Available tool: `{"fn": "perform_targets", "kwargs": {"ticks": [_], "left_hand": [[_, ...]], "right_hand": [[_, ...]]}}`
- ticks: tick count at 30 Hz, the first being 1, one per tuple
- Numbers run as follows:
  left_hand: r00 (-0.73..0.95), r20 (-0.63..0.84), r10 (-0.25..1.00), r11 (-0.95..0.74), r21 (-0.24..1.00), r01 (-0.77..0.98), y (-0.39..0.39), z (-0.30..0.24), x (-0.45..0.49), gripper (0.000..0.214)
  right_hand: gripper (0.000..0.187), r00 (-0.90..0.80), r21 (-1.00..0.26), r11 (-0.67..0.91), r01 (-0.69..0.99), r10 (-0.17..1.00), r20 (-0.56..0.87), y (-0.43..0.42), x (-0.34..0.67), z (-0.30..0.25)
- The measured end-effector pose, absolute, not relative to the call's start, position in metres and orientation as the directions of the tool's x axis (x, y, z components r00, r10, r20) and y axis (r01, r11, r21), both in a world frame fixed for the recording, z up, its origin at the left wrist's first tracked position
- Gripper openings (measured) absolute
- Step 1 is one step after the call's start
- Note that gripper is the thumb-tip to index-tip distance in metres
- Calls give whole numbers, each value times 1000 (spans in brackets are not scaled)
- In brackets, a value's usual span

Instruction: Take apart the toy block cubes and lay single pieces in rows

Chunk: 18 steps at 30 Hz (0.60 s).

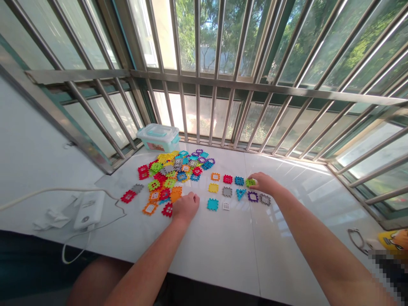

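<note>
My right hand (264, 183) pinches the edge of a lime green interlocking tile (250, 182), at the right end of the back row of spaced tiles. Left of it lie a blue tile (239, 180), a red tile (227, 179) and an orange framed tile (215, 177). In front are a blue triangular tile (241, 194), a purple framed tile (253, 196) and several others. My left hand (185, 207) is closed beside the pile of mixed tiles (168, 170), close to an orange tile (176, 194); its fingertips are hidden.
A lidded teal plastic box (158, 137) stands behind the pile against the window bars (219, 80). At left, a white power bank (89, 209) with a cable lies near crumpled tissue (52, 219). Glasses (357, 241) and a yellow object (393, 242) are at far right.
</note>
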State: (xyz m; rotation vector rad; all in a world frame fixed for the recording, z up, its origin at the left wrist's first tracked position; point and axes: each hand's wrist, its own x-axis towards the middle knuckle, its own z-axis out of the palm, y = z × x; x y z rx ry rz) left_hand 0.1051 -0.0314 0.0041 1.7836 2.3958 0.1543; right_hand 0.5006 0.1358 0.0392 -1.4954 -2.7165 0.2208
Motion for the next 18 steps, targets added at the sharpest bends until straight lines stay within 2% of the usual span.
{"fn": "perform_targets", "kwargs": {"ticks": [8, 13, 18], "left_hand": [[-283, -31, 959, 284, 173, 943, -31, 1, 105, 45], [-288, -41, 957, 290, 176, 941, -32, 1, 106, 46], [-280, -55, 958, 286, 187, 940, -32, 5, 106, 46]], "right_hand": [[42, -548, -113, 544, 832, 837, -6, 137, 500, 39], [40, -544, -107, 557, 824, 829, 127, 123, 476, 62], [30, -612, -208, 664, 718, 745, 266, 83, 408, 93]]}}
